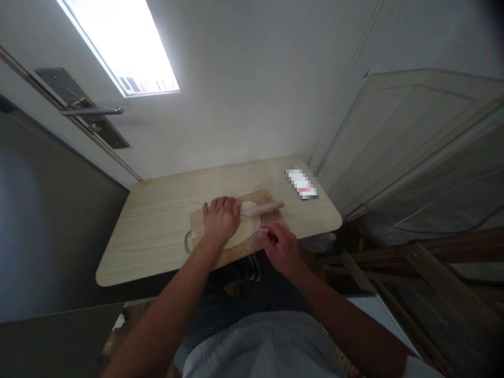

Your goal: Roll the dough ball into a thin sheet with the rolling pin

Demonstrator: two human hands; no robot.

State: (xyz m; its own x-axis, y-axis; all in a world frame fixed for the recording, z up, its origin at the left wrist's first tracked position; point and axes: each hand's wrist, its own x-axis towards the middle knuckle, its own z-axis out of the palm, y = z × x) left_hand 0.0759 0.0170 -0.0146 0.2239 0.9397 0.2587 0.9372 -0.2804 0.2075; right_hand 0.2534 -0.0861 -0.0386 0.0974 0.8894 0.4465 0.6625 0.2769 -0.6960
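Observation:
A thin, pale sheet of dough (246,230) lies on a wooden cutting board (271,216) dusted with flour. Across the dough runs a wooden rolling pin (270,208), its right end sticking out past the sheet. My left hand (222,216) rests over the pin's left end, which is hidden under the palm and bent fingers. At the dough's near right edge, my right hand (281,247) has thumb and forefinger pinched together on the rim of the sheet.
The board lies on a light wood-grain table (157,220) with rounded corners. A phone (301,184), partly blurred out, is at the back right. Behind the table stands a white door with a metal handle (92,111). Wooden framing (425,262) is at the right.

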